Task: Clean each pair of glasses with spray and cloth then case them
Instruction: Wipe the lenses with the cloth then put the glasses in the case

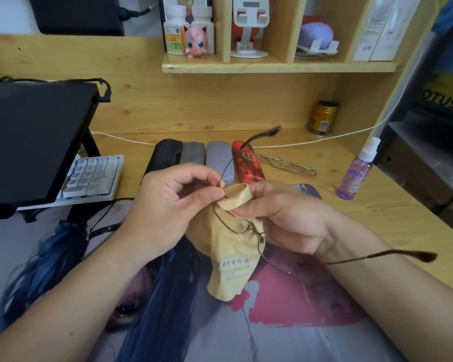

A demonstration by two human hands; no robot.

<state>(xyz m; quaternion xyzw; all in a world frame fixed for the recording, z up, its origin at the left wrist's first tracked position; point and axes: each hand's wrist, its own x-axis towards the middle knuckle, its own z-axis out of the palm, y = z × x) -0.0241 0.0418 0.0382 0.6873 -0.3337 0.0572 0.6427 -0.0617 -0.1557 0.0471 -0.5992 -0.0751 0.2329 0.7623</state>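
My left hand (168,205) pinches the rim of thin dark wire-framed glasses (259,240) near one hinge, temples spread outward. My right hand (280,212) holds a yellow cleaning cloth (228,257) folded over one lens between thumb and fingers; the rest of the cloth hangs down. Behind the hands lie several closed cases side by side: black (165,155), dark grey (193,154), light grey (219,159) and red patterned (247,163). A second, light metal pair of glasses (288,164) lies on the desk right of the red case. A purple spray bottle (357,173) stands at the right.
A printed desk mat (298,309) covers the near desk. A black laptop on a stand (34,142) and a white keyboard (92,176) sit at the left. A yellow can (323,117) and a white cable (311,143) are at the back. A shelf (272,65) holds bottles and a pink figure.
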